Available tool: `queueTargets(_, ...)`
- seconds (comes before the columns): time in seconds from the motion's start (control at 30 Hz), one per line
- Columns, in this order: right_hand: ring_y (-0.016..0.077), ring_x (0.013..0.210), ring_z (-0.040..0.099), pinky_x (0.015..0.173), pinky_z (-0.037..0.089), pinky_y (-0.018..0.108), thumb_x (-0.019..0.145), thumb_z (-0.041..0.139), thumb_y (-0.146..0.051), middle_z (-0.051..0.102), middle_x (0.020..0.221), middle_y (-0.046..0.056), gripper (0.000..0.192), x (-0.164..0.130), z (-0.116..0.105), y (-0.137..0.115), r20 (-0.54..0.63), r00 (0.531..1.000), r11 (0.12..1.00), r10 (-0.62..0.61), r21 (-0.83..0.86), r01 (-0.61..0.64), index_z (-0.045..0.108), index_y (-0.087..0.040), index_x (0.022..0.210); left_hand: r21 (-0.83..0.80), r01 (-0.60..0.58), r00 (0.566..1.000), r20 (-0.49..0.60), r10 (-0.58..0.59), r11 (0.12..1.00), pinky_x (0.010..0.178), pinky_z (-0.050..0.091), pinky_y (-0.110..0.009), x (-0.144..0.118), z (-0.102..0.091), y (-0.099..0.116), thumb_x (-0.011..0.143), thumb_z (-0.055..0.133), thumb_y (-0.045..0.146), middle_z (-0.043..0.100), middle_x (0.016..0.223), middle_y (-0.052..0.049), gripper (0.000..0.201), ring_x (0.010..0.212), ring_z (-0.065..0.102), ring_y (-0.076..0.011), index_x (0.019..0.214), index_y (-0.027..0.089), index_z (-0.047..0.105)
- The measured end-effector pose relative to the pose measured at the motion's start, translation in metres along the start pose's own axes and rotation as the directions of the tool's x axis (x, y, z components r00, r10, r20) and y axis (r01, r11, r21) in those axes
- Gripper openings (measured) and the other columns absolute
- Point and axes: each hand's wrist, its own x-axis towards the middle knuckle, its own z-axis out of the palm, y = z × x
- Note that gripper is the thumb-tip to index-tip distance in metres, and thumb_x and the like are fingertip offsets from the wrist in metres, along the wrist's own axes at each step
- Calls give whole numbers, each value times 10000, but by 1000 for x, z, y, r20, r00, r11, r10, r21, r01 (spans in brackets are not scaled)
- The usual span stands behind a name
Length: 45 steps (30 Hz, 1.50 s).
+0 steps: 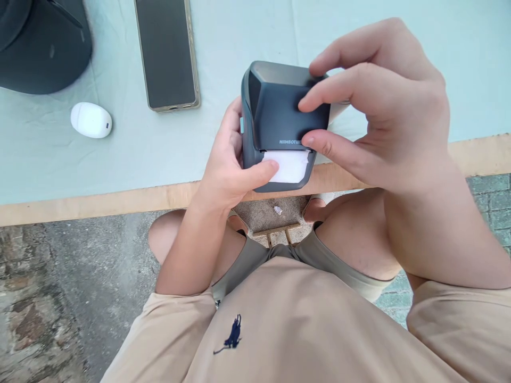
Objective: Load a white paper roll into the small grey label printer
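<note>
- Pale green cloth covers the counter (239, 32), whose bare wooden edge (80, 210) runs crosswise just ahead of the lap I look down on.
- Left grip (227, 165): closed around the left side of a dark blue-grey, rounded, box-shaped plastic device (289, 117) with NIIMBOT lettering. Its thumb lies across the near end, on a white paper strip (291, 169) below the lettering.
- Right grip (395, 96): moderately wide, thumb and fingers curved and parted over the device's right side. From my end I cannot tell whether every fingertip touches the casing.
- Key relation, as I judge it: the device sits between the two grips, to the right of the left one and to the left of the right one. Its long axis runs roughly away from the chest; the left is nearer, already wrapped around it.
- Below that, the device overlaps the wooden edge in my view; I can't make out whether anything but the left grip bears its weight.
- Farther left, well apart, I see a black glass-faced phone (170, 53), a white egg-shaped plastic case (91, 120) and a large black rounded object (43, 58), cut off at the corner.
- Under the counter, a small white scrap (278, 210) lies on the ground.
</note>
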Motion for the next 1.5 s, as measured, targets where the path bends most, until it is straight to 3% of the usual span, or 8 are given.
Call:
queueTargets(0.17, 136, 1100, 547, 905, 498, 284, 817, 551, -299, 567, 1184, 58, 273, 0, -2, -7, 24, 1000, 1000, 7, -3, -7, 561, -207, 1073, -143, -82, 993, 73, 93, 986, 864, 516, -433, 9, -7, -11, 673, 720, 513, 631, 1007, -28, 487, 1113, 568, -306, 1079, 311, 542)
queueTargets(0.4, 150, 1123, 509, 943, 495, 301, 800, 565, -277, 531, 1181, 100, 318, 1, -1, -9, 50, 999, 1000, 11, 12, -12, 545, -170, 1098, -138, -109, 994, -27, 106, 984, 860, 515, -401, 2, 11, 0, 842, 581, 350, 583, 1145, -33, 255, 1106, 571, -254, 1088, 293, 547)
queueTargets(0.67, 175, 1103, 521, 896, 507, 322, 796, 571, -327, 548, 1150, 97, 332, 3, -1, -8, 56, 998, 1000, 30, -7, -30, 547, -186, 1097, -135, -88, 995, 26, 92, 987, 831, 543, -361, 4, 7, -2, 782, 649, 389, 605, 1074, -40, 349, 1139, 542, -272, 1096, 275, 549)
queueTargets(0.8, 177, 1099, 518, 909, 502, 338, 800, 565, -343, 549, 1149, 94, 326, 4, -1, -9, 54, 998, 999, 36, -25, -35, 543, -200, 1093, -112, -77, 996, -55, 71, 991, 855, 538, -356, 1, 11, -1, 827, 588, 363, 593, 1079, -43, 309, 1129, 572, -249, 1115, 266, 533)
queueTargets(1.0, 172, 1092, 536, 902, 500, 322, 802, 553, -314, 552, 1168, 78, 301, 2, 0, -8, 49, 999, 999, 22, -40, -20, 543, -216, 1086, -153, -92, 995, -38, 87, 984, 948, 499, -346, -1, 15, 2, 852, 573, 377, 603, 1105, -14, 262, 1205, 538, -224, 1098, 289, 555)
queueTargets(1.1, 164, 1061, 562, 899, 494, 327, 819, 515, -307, 578, 1154, 73, 264, 2, 0, -6, -19, 999, 998, -38, -43, 37, 575, -196, 1051, -187, -86, 996, -32, 82, 979, 1009, 459, -393, 2, 13, 3, 914, 438, 434, 626, 1115, -20, 263, 1260, 485, -234, 1060, 277, 591)
queueTargets(1.23, 173, 1077, 569, 938, 474, 339, 848, 447, -295, 618, 1063, 78, 269, 3, -1, -4, -129, 992, 996, -12, -84, 1, 593, -163, 1033, -194, -69, 998, -27, 65, 979, 1060, 405, -454, 5, 5, -2, 914, 397, 387, 680, 1058, 5, 287, 1254, 470, -288, 1043, 283, 631)
queueTargets(1.5, 162, 1076, 563, 919, 485, 309, 834, 473, -326, 615, 1047, 72, 279, 2, 1, -2, -103, 995, 995, -6, -98, -4, 571, -160, 1035, -121, -112, 994, -18, 111, 986, 1011, 449, -432, 6, 3, -3, 923, 380, 434, 677, 1040, -6, 340, 1178, 523, -284, 1025, 256, 651)
